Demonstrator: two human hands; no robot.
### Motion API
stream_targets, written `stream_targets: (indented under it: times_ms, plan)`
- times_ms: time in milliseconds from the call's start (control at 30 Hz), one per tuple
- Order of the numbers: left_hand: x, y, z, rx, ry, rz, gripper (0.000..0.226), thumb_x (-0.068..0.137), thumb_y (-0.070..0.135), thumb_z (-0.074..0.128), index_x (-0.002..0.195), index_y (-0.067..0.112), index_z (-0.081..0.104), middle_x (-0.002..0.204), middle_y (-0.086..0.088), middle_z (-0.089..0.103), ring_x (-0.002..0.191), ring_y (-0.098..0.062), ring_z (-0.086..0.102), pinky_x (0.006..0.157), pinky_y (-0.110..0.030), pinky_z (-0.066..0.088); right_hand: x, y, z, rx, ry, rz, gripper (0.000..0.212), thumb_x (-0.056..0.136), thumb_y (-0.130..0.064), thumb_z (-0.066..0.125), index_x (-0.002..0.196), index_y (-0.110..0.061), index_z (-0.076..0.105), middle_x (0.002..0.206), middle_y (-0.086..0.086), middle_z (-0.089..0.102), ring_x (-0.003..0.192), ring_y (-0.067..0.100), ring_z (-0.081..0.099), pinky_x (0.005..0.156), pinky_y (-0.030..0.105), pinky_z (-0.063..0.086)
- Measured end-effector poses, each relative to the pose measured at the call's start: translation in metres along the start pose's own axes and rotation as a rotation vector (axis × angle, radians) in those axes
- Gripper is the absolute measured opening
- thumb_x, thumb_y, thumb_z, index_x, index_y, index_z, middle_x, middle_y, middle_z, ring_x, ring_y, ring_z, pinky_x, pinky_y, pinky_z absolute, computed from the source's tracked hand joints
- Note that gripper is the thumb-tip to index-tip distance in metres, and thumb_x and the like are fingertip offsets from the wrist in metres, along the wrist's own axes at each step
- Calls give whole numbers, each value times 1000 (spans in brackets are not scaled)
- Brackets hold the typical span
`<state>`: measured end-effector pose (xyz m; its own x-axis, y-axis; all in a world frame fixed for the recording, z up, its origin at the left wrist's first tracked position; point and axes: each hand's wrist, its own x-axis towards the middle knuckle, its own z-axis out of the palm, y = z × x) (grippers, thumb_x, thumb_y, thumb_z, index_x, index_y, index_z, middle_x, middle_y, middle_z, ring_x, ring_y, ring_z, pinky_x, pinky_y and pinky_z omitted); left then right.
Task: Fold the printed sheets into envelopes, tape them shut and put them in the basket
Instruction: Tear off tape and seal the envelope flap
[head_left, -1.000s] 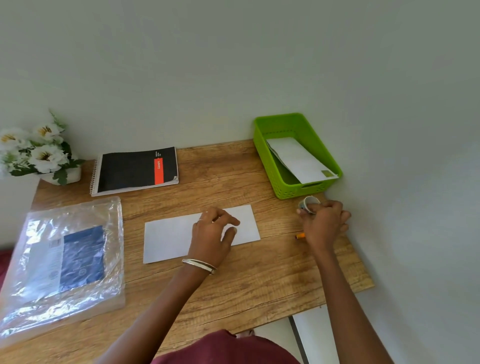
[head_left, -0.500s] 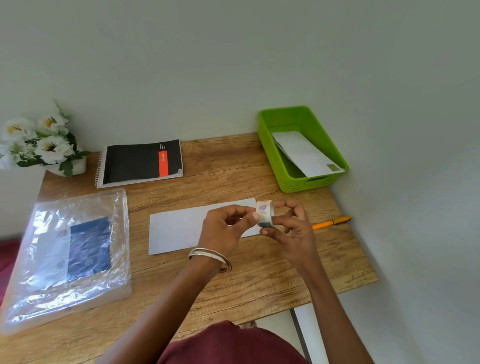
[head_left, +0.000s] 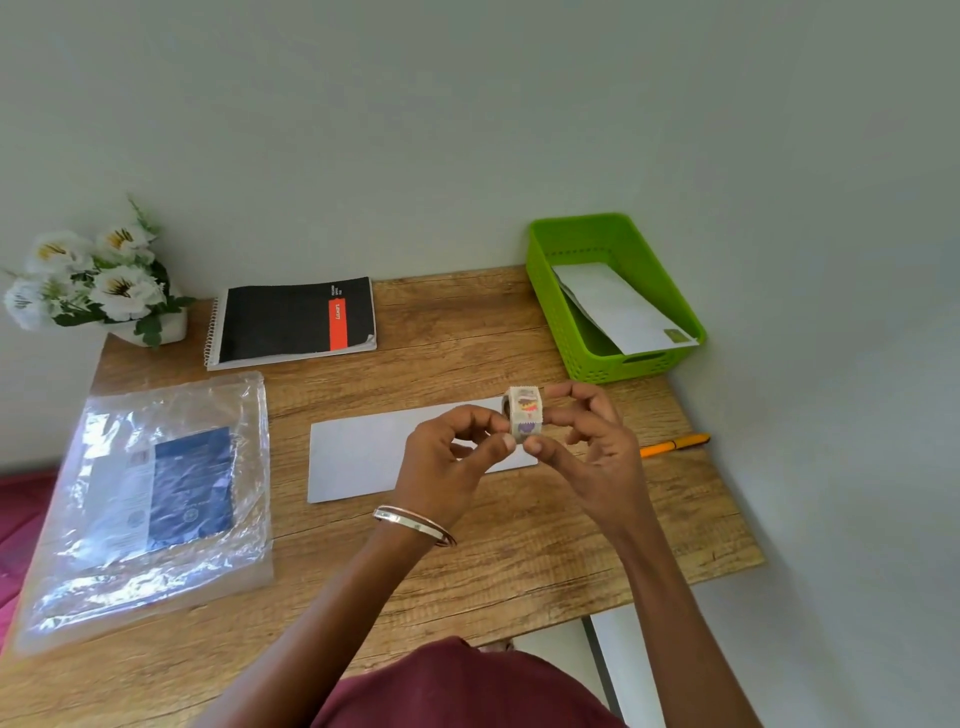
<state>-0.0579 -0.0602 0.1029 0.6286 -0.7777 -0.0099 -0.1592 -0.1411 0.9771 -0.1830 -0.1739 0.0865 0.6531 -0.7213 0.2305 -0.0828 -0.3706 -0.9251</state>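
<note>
Head view: both hands' fingers (head_left: 506, 442) now pinch the raised tape roll (head_left: 525, 413), turned since earlier.

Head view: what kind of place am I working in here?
Likely a small home desk: a wooden table in a wall corner, with a spiral notebook, a pot of white flowers and a green basket.

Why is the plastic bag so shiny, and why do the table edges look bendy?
In the head view, the plastic bag catches light from the room and throws white glare, so the blue paper inside is partly washed out. The table looks slanted and stretched because the camera is wide-angle. The sticker roll between the left hand and right hand is slightly soft.
</note>
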Motion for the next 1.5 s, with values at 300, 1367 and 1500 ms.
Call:
stream_targets:
  times_ms: [300, 1367, 1500]
  plan:
    - [0, -4, -3, 576, 347, 421, 19, 77, 37, 68, 93, 28, 68, 105, 9, 57, 103, -14, 46, 81, -33, 32, -2, -2, 7, -145, 45, 7, 24, 71, -44, 77, 88, -27, 75, 113, -9, 58, 113, 16, 43, 91, 12, 34]
    - [3, -9, -13, 717, 298, 630, 12, 83, 30, 62, 80, 23, 71, 82, 15, 68, 94, -13, 54, 84, -44, 30, 3, -24, 12, -388, -113, -204, 30, 75, -47, 66, 81, -20, 75, 118, -9, 52, 110, 12, 33, 89, 14, 31]
    - [4, -2, -14, 406, 232, 302, 4, 80, 27, 69, 78, 26, 72, 76, 27, 57, 79, 2, 53, 73, -31, 41, 4, -22, 11, -389, -112, -196, 25, 77, -44, 67, 82, -21, 74, 112, -14, 54, 105, 11, 38, 87, 42, 42]
